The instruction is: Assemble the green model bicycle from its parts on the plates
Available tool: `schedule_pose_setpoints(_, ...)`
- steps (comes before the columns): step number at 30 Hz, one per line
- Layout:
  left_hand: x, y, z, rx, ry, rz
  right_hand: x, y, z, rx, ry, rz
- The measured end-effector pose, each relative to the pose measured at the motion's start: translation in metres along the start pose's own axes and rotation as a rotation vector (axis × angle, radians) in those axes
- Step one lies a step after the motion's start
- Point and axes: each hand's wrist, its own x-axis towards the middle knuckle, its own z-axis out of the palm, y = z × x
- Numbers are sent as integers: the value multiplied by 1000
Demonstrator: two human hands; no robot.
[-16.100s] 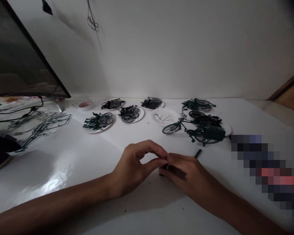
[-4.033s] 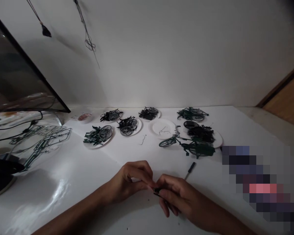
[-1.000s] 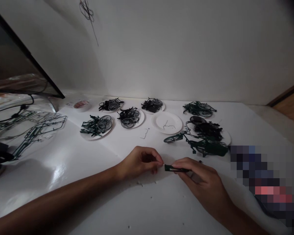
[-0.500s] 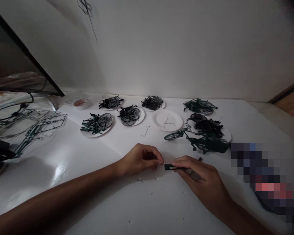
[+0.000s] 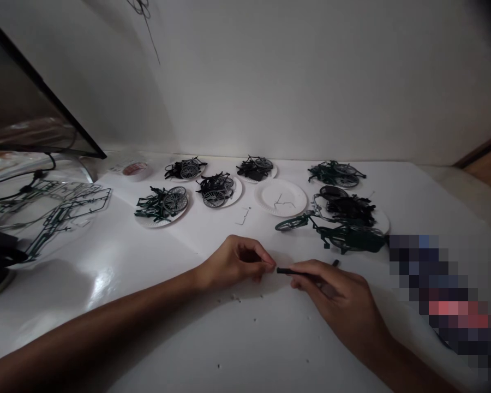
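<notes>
My left hand (image 5: 235, 259) is closed in a pinch, thumb against fingertip. Whatever it holds, if anything, is too small to make out. Just right of that pinch, my right hand (image 5: 341, 292) grips a slim black bar-like piece (image 5: 285, 271) between thumb and fingers. Its near end points at my left fingertips with a small gap between. A dark end also sticks out behind my right fingers, and its middle is hidden. Tiny dark bits (image 5: 236, 298) lie on the white table below my hands.
Paper plates with model bicycle parts (image 5: 163, 204) stand along the back. One plate (image 5: 264, 204) holds thin wire-like pieces. A green model bicycle (image 5: 339, 237) lies beyond my right hand. Part frames (image 5: 65, 210) and a monitor (image 5: 33, 87) are left, a tape roll (image 5: 135, 170) behind.
The black piece has turned in my right hand, so a thin edge shows instead of its slotted greenish side. My left hand keeps its pinch. The view has shifted slightly.
</notes>
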Motion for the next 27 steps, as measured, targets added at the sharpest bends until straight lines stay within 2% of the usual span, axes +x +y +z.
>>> schedule_pose_setpoints(8, 1, 6, -6, -5, -86, -68, 2, -10, 3, 146, -74, 229)
schedule_pose_setpoints(14, 0, 6, -9, -14, -158, -132, -3, -13, 7, 123, -42, 196)
schedule_pose_setpoints(19, -2, 6, -10, -71, -209, -95, -5, -15, 8, 100, -54, 178)
schedule_pose_setpoints(23, -3, 8, -10, -54, -240, -118, -7, -16, 8, 93, -90, 144)
schedule_pose_setpoints(27, -3, 8, -13, -9, -319, -144, -9, -19, 9, 118, -165, 217)
